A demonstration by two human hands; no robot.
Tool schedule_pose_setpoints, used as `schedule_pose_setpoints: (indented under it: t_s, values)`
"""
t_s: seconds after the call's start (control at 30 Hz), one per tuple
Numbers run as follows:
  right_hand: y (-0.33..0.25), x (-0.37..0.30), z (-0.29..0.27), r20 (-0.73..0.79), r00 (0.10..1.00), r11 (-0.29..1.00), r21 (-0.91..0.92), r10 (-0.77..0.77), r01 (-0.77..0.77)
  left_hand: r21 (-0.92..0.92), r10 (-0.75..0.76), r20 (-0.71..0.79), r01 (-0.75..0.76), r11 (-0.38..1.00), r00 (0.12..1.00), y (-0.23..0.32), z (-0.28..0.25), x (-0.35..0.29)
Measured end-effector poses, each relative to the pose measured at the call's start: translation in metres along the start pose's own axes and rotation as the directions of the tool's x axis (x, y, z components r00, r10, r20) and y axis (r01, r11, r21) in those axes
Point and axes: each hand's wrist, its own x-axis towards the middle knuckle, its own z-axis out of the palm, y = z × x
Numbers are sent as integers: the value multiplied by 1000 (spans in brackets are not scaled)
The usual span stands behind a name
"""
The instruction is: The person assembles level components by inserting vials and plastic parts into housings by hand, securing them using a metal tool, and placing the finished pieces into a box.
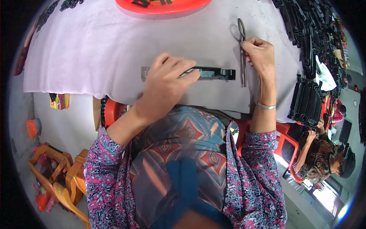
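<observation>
The black part (213, 73) lies on the counter (95, 57) straight in front of the person, its long axis running left to right, square across the body. The left hand (166, 82) is over its left half, fingers apart and a bit blurred; I can't tell whether they grip it or only hover. Its right end stops short of the metal tool (244, 72), which stands crosswise to it, loop pointing away and slim tips toward the person. The right hand (260, 55) pinches that tool below the loop. The two hands are well apart. Past the part, at the far side, a red tray (164, 10) holds a few black pieces (141, 3). Off to the right sits a row of ribbed black parts (307, 101).
</observation>
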Motion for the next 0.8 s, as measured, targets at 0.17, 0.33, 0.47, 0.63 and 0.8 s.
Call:
schedule_pose_setpoints:
  t_s: [0.17,0.33,0.47,0.63,0.8]
  values:
    - [20,-7,-13,214,972,402,902,-96,-158,53,-27,-21,28,998,999,0,5,-4]
    - [1,-30,-9,411,862,171,911,-298,-375,-1,-42,-21,42,999,999,0,5,-3]
    - [-29,-42,11,457,801,65,880,-387,-471,-18,-26,-21,26,1000,999,-2,6,-3]
    - [-51,-57,33,277,871,225,954,-407,-198,-11,-30,-1,30,999,1000,0,4,-1]
    - [-64,-61,59,72,924,293,955,-375,44,8,-18,-3,18,1000,1000,-1,5,-2]
